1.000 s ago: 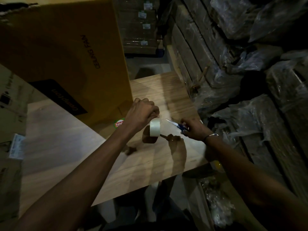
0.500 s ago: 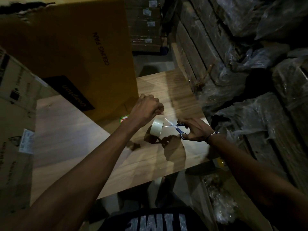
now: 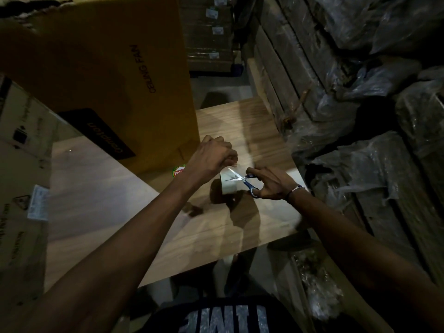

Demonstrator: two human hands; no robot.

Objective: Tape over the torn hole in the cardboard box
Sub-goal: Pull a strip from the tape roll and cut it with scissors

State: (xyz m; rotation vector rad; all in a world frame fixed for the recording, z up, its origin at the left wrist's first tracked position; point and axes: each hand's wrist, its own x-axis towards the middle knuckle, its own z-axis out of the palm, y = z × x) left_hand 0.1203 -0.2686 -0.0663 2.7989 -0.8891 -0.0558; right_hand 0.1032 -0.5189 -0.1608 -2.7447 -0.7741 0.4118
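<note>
A tall yellow-brown cardboard box (image 3: pixel 103 75) printed "CEILING FAN" stands on the wooden table (image 3: pixel 101 212), with a ragged torn edge along its top left. A roll of clear tape (image 3: pixel 227 188) stands on edge on the table. My left hand (image 3: pixel 211 157) pinches the pulled-up end of the tape above the roll. My right hand (image 3: pixel 271 183) grips blue-handled scissors (image 3: pixel 242 180), whose blades lie across the stretched strip of tape. The hole in the box is not visible from here.
A flattened pale carton (image 3: pixel 21 188) leans at the left edge. Stacked wooden boards and plastic-wrapped bundles (image 3: pixel 360 116) crowd the right side. More labelled cartons (image 3: pixel 211 32) are stacked at the back. A round red-and-green sticker (image 3: pixel 179 171) sits by the box's base.
My right hand has brought the scissors left, from beside the roll to across the stretched tape. My left hand has kept the tape end pulled up.
</note>
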